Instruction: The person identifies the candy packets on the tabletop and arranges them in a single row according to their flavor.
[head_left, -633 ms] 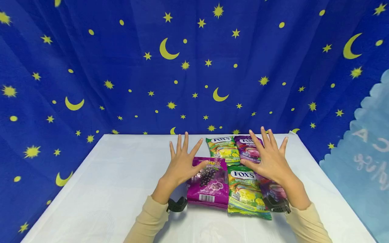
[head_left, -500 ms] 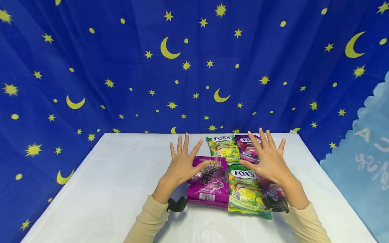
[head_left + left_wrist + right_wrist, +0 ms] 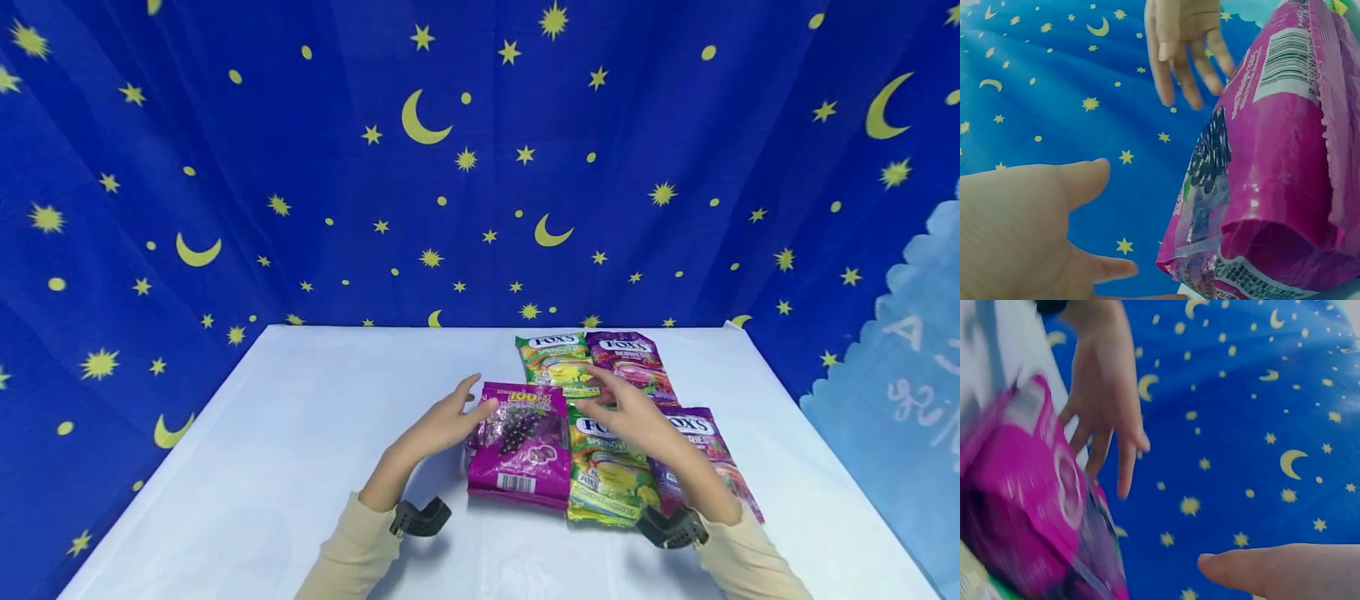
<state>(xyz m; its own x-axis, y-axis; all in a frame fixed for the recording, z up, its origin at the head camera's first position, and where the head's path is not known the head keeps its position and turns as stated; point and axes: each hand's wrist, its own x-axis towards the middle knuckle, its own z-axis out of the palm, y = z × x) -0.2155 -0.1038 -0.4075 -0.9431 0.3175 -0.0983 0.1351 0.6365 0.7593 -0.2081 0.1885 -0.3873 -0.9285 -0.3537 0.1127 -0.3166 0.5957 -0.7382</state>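
Purple bag [image 3: 521, 447] looks light, crinkly, kinda slippery; I'd grab its 9 and 3 o'clock sides. Left hand [image 3: 441, 423], right hand [image 3: 637, 421]: fingers loose, gripping nothing.

Front green bag [image 3: 609, 479] partly behind the right hand [image 3: 636, 417] (magenta bag [image 3: 1029, 465] blurry in right wrist view)

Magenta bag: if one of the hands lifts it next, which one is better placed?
Probably the left: in the head view, the left hand is beside the left edge of the magenta bag, while the right hand partly covers the front green bag.
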